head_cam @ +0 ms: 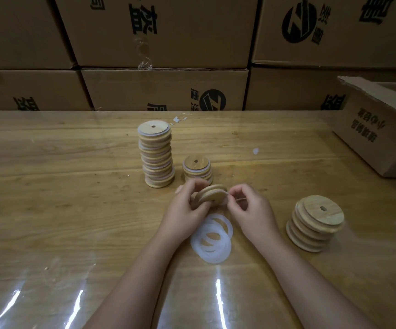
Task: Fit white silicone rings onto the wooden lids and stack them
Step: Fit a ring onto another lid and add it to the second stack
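My left hand (188, 206) grips a round wooden lid (212, 194) tilted on edge above the table. My right hand (247, 207) pinches a thin white silicone ring at the lid's right rim; the ring is mostly hidden by my fingers. Several loose white rings (212, 241) lie overlapping on the table just below my hands. A tall stack of lids with white rings (156, 155) stands behind, and a short ringed stack (197, 170) sits right of it. At the right, a stack of bare wooden lids (315, 223) leans slightly.
The wooden table (73, 186) is covered with clear shiny plastic. Cardboard cartons (163, 86) form a wall along the far edge. An open cardboard box (382, 124) stands at the right rear. Small white scraps (255, 151) lie on the table.
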The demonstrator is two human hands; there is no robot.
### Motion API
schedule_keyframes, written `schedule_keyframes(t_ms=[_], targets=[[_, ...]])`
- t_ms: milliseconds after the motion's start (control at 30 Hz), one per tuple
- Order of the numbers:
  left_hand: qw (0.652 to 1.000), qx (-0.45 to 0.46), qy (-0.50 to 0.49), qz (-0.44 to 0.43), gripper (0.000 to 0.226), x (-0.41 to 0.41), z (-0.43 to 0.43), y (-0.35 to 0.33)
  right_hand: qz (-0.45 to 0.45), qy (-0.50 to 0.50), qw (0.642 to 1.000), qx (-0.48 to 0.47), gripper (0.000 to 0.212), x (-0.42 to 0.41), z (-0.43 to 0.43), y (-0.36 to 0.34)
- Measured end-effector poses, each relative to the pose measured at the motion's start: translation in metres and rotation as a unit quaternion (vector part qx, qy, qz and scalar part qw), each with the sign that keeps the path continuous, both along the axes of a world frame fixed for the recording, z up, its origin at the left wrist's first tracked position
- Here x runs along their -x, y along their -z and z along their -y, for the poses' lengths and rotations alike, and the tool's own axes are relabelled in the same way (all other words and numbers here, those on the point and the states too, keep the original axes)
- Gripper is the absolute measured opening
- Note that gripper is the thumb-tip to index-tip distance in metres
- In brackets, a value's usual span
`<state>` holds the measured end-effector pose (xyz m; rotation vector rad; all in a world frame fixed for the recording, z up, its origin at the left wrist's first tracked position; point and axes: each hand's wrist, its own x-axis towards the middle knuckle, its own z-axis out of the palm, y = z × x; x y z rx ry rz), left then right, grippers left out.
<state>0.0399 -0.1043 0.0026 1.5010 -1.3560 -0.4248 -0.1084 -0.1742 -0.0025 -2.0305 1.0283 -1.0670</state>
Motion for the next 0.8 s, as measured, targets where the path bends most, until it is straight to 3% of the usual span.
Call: schedule_keyframes(t_ms=[100,400,700,800], targets=[[0.997,0.015,-0.02,0.072,0.034,0.0017,-0.0003,-0.0005,-0.001,-0.002,0.999,0.044,0.012,-0.0001,-0.0004,-0.0006],[0.995,0.011,-0.027,0.093,0.035,0.0012,-0.0009,-0.0025,-0.004,0.043,0.997,0.062,0.011,0.0002,-0.0011,-0.0014],[0.998,-0.006,-0.041,0.05,0.034,-0.0007,-0.0005,-0.002,0.02,-0.001,0.999,0.044,0.007,-0.0002,0.0038,0.0004],[0.999,-0.007,-0.034,0.033,0.034,-0.0016,-0.0015,-0.0024,0.035,-0.005,0.999,-0.002,0.012,0.0003,0.0057,0.0019]])
